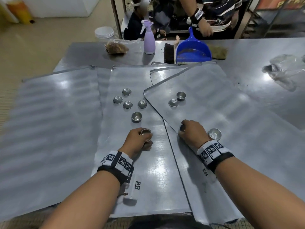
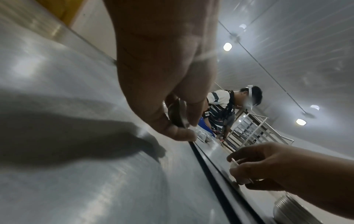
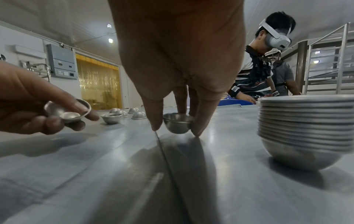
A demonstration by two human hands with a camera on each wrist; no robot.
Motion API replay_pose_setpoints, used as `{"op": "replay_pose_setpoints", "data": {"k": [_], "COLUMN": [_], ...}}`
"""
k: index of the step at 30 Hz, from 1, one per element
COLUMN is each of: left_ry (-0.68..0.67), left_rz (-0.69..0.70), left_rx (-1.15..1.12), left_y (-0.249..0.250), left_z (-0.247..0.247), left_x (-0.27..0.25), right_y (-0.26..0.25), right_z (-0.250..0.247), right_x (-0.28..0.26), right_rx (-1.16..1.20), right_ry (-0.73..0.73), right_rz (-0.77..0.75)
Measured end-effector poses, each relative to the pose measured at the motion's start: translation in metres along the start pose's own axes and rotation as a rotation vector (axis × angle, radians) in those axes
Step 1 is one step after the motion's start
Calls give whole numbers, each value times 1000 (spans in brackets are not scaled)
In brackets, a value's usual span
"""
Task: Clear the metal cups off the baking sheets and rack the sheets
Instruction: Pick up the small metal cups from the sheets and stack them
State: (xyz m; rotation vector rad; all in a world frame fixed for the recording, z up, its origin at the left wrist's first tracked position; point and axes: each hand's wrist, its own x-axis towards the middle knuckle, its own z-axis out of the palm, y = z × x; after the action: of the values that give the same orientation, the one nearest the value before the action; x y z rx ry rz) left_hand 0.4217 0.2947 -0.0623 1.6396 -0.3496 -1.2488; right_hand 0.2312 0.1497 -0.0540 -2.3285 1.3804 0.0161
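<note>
Right, from the head view my left hand point(image 1: 137, 139) curls round nested cups point(image 1: 145, 132) over the middle baking sheet point(image 1: 156, 171); loose cups point(image 1: 127, 104) wait further up. Left wrist: thumb and fingers pinch thin rims. Right wrist: my right hand point(image 3: 178, 68) pinches one cup point(image 3: 177, 122) at the sheet's edge, beside the stack point(image 3: 306, 124). Light, slick metal, I'd say, so rims are the grip.

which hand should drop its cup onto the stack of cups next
Probably the right hand. It pinches a single cup, and the stack of cups stands just beside it on the same baking sheet. The left hand, holding cups, is a sheet away.
</note>
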Motion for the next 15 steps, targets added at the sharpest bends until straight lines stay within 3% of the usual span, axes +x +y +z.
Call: {"op": "replay_pose_setpoints", "data": {"k": [7, 11, 15], "left_ry": [-1, -52, -47], "left_rz": [-102, -111, -122], "left_rx": [-409, -365, -463], "left_y": [0, -1, -3], "left_z": [2, -1, -4], "left_x": [-1, -6, -10], "right_y": [-8, -17, -40], "right_z": [0, 1, -6], "right_x": [-8, -7, -12], "right_rx": [111, 181, 383], "right_ry": [4, 20, 52], "right_rz": [7, -28, -144]}}
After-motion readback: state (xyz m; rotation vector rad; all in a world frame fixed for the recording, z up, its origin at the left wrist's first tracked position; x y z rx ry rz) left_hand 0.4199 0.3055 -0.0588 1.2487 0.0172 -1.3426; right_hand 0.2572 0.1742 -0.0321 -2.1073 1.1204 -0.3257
